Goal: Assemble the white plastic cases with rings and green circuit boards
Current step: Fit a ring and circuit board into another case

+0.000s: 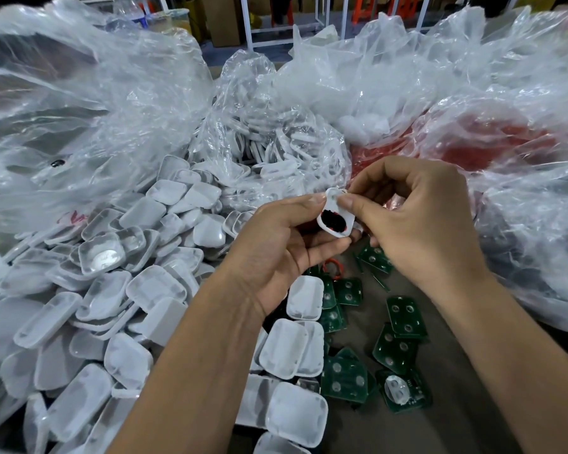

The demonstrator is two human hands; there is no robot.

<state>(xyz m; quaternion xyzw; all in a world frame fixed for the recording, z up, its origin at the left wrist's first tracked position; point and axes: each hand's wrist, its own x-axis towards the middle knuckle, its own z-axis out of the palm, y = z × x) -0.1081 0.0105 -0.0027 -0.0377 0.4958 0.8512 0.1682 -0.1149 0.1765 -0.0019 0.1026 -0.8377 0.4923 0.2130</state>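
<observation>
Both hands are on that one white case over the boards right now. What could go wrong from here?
1. The white case is held only by fingertips of the left hand and right hand; it may slip into the green circuit boards below.
2. The dark and red part inside the case looks unevenly seated and might jam.
3. The left forearm lies beside the heap of white cases and could knock some onto the boards.

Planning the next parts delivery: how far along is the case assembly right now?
Done: I cannot tell; no case is clearly finished. In hand: the left hand and right hand pinch one white case with something dark and red inside. Left: a large heap of empty cases, loose green circuit boards, one red ring on the table, and more parts in the clear bag.
</observation>
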